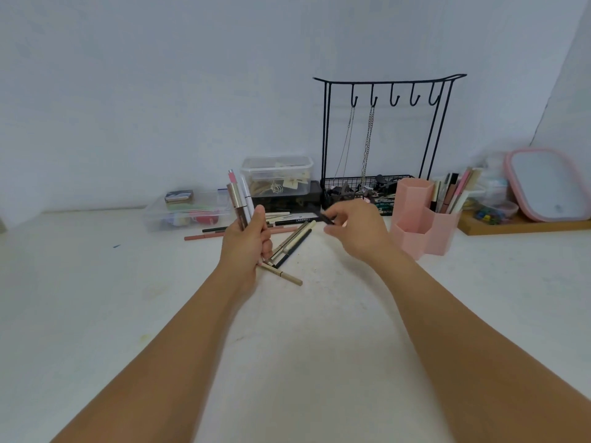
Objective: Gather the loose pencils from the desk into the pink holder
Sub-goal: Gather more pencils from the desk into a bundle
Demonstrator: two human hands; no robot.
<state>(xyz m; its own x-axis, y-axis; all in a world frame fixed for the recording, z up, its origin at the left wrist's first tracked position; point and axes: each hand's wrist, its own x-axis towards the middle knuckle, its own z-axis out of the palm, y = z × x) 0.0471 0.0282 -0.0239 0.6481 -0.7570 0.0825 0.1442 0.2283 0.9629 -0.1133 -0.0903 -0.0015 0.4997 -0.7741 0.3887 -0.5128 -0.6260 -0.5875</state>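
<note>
My left hand [246,241] is closed around a bunch of pencils [240,199] that stick upward, pink, brown and white among them. My right hand [355,230] pinches the end of a black pencil [326,219] between thumb and fingers, just above the desk. Several loose pencils [292,243] lie scattered on the white desk between and behind my hands; one beige pencil [287,276] lies nearest me. The pink holder [419,215], made of hexagonal cups, stands to the right of my right hand and holds several pencils in its right cup.
A black wire rack [383,135] with hooks and chains stands behind the holder. Clear plastic boxes [185,212] sit at the back left and centre. A pink-framed mirror [547,187] leans on a wooden tray [511,227] at the far right.
</note>
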